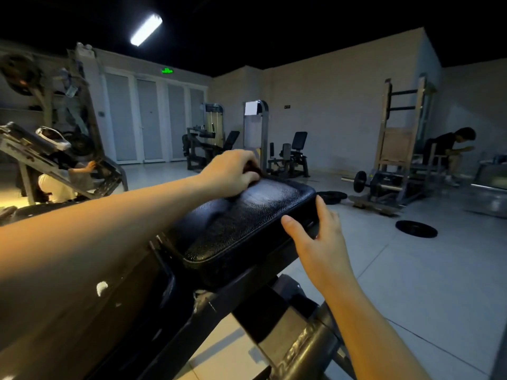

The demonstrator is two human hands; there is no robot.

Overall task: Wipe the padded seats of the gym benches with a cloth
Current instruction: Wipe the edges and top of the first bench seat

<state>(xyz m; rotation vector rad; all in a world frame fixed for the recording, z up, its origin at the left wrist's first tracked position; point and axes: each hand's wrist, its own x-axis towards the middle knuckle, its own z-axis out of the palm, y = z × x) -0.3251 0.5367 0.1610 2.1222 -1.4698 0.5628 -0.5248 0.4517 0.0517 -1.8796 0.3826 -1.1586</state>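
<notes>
A black padded bench seat (241,226) fills the middle of the view, with a shiny damp streak near its far end. My left hand (230,171) reaches across to that far end and grips a dark cloth (253,169), mostly hidden under the fingers, pressing it on the pad. My right hand (315,237) holds the seat's right edge, thumb on top and fingers curled down the side. The bench's dark back pad (68,283) lies below my left forearm.
The bench's metal frame (296,341) runs toward me at the bottom. Two weight plates (415,229) lie on the tiled floor to the right. A barbell machine (389,182) stands beyond, with a seated person (450,149). Another person (65,182) sits by a machine at left.
</notes>
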